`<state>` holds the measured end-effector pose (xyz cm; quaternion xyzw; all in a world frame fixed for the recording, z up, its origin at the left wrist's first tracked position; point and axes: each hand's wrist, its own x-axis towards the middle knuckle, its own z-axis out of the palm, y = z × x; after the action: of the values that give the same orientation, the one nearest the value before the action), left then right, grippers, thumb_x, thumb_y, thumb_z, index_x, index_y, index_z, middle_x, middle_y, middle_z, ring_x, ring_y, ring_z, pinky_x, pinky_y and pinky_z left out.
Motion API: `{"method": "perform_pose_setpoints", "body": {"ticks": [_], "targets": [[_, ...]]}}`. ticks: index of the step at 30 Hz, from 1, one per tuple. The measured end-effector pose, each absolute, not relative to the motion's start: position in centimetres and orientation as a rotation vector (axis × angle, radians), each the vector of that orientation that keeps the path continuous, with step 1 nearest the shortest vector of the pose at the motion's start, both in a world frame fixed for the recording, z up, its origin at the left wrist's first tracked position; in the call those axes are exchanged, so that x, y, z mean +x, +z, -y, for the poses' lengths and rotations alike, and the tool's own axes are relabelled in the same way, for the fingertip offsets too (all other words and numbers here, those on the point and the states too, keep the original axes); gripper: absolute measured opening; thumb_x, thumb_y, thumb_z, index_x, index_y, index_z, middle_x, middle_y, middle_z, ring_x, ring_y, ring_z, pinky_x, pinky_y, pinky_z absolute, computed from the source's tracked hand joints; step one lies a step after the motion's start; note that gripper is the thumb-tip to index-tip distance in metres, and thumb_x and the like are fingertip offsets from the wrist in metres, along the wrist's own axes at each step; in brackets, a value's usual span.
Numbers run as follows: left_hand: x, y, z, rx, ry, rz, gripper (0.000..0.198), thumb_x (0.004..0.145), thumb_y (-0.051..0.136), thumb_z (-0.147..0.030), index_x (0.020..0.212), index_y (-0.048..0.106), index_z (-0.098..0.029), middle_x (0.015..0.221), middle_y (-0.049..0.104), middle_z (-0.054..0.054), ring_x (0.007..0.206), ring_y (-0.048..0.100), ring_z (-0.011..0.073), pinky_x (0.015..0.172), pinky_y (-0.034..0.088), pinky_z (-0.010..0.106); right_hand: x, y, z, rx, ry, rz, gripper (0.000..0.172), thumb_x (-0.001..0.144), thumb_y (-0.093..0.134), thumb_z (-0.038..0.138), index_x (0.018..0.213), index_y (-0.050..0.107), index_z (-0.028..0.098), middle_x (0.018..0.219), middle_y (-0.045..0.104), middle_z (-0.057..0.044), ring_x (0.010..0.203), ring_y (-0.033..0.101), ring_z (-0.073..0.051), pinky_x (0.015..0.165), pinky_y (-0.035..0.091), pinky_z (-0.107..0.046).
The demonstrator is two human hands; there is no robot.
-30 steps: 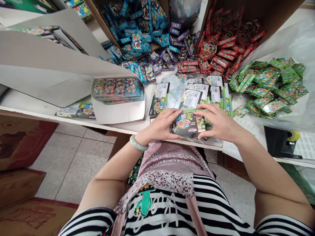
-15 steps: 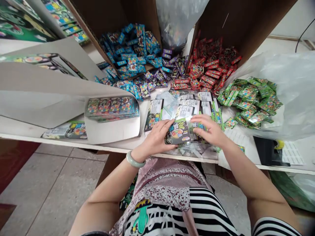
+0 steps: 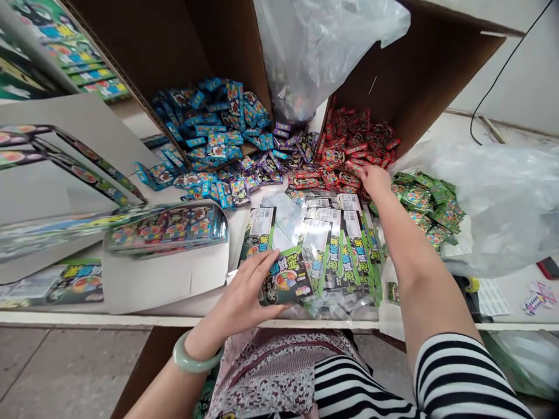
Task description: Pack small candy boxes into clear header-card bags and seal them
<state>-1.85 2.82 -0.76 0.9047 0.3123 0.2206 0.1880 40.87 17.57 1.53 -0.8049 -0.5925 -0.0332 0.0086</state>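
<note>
My left hand (image 3: 251, 288) holds a black and green printed packet (image 3: 287, 278) by its left side, above the front edge of the table. My right hand (image 3: 374, 177) reaches to the pile of small red packets (image 3: 358, 139); its fingertips touch them and look pinched, but whether one is between them is too small to tell. Between the hands, several flat printed bags (image 3: 334, 247) with white labels lie overlapping. Green packets (image 3: 430, 201) lie in a heap just right of my right forearm.
Blue packets (image 3: 218, 125) spill from a cardboard box at the back left, with purple packets (image 3: 297, 148) beside them. A clear plastic bag (image 3: 305, 52) hangs between the boxes. A white tray (image 3: 166, 279) of stacked packets stands left; another plastic bag (image 3: 506, 198) lies right.
My right hand has left the held packet and moved forward to the red pile. My left hand still holds the packet. The view has shifted, so the table shows lower in the picture.
</note>
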Motion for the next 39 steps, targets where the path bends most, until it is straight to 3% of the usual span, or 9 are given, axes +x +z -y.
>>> {"method": "perform_pose_setpoints", "body": {"ticks": [7, 10, 15, 18, 20, 25, 30, 35, 39], "targets": [[-1.2, -1.0, -3.5, 2.502, 0.745, -0.844, 0.097, 0.083, 0.074, -0.049, 0.16, 0.019, -0.029, 0.145, 0.051, 0.016, 0.133, 0.053, 0.0374, 0.113, 0.045, 0.057, 38.6, 1.3, -7.8, -1.684, 0.829, 1.02, 0.039, 0.076, 0.068, 0.052, 0.097, 0.07, 0.019, 0.091, 0.075, -0.006, 0.081, 0.069, -0.021, 0.067, 0.055, -0.031], [-0.9, -0.6, -3.3, 2.522, 0.746, -0.815, 0.096, 0.083, 0.075, -0.049, 0.16, 0.02, -0.029, 0.147, 0.05, 0.016, 0.133, 0.052, 0.0368, 0.113, 0.046, 0.055, 36.9, 0.8, -3.5, -1.514, 0.986, 0.973, 0.049, 0.064, 0.078, 0.046, 0.106, 0.069, 0.023, 0.095, 0.075, -0.003, 0.08, 0.07, -0.019, 0.066, 0.054, -0.03], [-1.1, -0.2, -2.8, 2.534, 0.717, -0.86, 0.096, 0.083, 0.075, -0.048, 0.159, 0.021, -0.029, 0.145, 0.047, 0.017, 0.133, 0.05, 0.0374, 0.113, 0.045, 0.057, 37.2, 2.7, -0.2, -1.541, 0.974, 1.373, 0.051, 0.081, 0.068, 0.049, 0.128, 0.067, 0.029, 0.121, 0.072, -0.004, 0.101, 0.068, -0.023, 0.085, 0.056, -0.04], [-0.9, -0.3, -2.7, 2.543, 0.715, -0.885, 0.096, 0.081, 0.076, -0.048, 0.159, 0.023, -0.028, 0.145, 0.041, 0.017, 0.135, 0.047, 0.0376, 0.113, 0.044, 0.056, 37.8, 4.3, -1.0, -1.631, 1.103, 1.838, 0.043, 0.089, 0.061, 0.05, 0.126, 0.071, 0.03, 0.116, 0.074, -0.002, 0.104, 0.068, -0.025, 0.093, 0.053, -0.043], [-0.6, -0.5, -2.6, 2.539, 0.693, -0.908, 0.099, 0.079, 0.078, -0.047, 0.158, 0.024, -0.026, 0.143, 0.041, 0.017, 0.134, 0.047, 0.0377, 0.113, 0.044, 0.057, 37.5, 4.7, -1.8, -1.726, 1.041, 2.057, 0.043, 0.088, 0.066, 0.045, 0.127, 0.071, 0.028, 0.108, 0.076, -0.003, 0.099, 0.069, -0.026, 0.093, 0.053, -0.043], [-0.4, -1.2, -2.4, 2.483, 0.703, -0.964, 0.096, 0.075, 0.082, -0.046, 0.152, 0.03, -0.022, 0.141, 0.046, 0.017, 0.135, 0.047, 0.037, 0.115, 0.042, 0.058, 34.7, 2.9, -0.6, -1.924, 0.25, 1.966, 0.043, 0.09, 0.067, 0.038, 0.128, 0.065, 0.018, 0.124, 0.069, -0.015, 0.117, 0.062, -0.035, 0.103, 0.047, -0.054], [0.0, -1.5, -2.6, 2.484, 0.732, -0.894, 0.091, 0.073, 0.083, -0.049, 0.146, 0.038, -0.019, 0.139, 0.05, 0.019, 0.134, 0.049, 0.0376, 0.114, 0.042, 0.059, 31.8, -0.2, 0.9, -2.038, 0.218, 1.979, 0.081, 0.078, 0.079, 0.055, 0.144, 0.053, 0.016, 0.15, 0.048, -0.023, 0.142, 0.039, -0.045, 0.111, 0.037, -0.064], [0.2, -1.1, -2.5, 2.47, 0.678, -0.938, 0.093, 0.071, 0.084, -0.051, 0.147, 0.04, -0.02, 0.141, 0.05, 0.019, 0.135, 0.049, 0.0382, 0.115, 0.041, 0.059, 31.9, 0.6, 1.1, -1.789, 0.27, 1.971, 0.062, 0.081, 0.075, 0.043, 0.138, 0.06, 0.023, 0.139, 0.059, -0.015, 0.131, 0.052, -0.037, 0.11, 0.04, -0.061], [-0.3, -1.0, -2.3, 2.51, 0.708, -0.913, 0.092, 0.072, 0.083, -0.05, 0.147, 0.038, -0.019, 0.141, 0.05, 0.019, 0.134, 0.049, 0.0369, 0.115, 0.042, 0.056, 32.4, 4.1, 3.8, -1.333, 0.439, 2.157, 0.064, 0.085, 0.071, 0.042, 0.145, 0.053, 0.03, 0.149, 0.052, -0.009, 0.137, 0.048, -0.031, 0.115, 0.038, -0.055]]}}
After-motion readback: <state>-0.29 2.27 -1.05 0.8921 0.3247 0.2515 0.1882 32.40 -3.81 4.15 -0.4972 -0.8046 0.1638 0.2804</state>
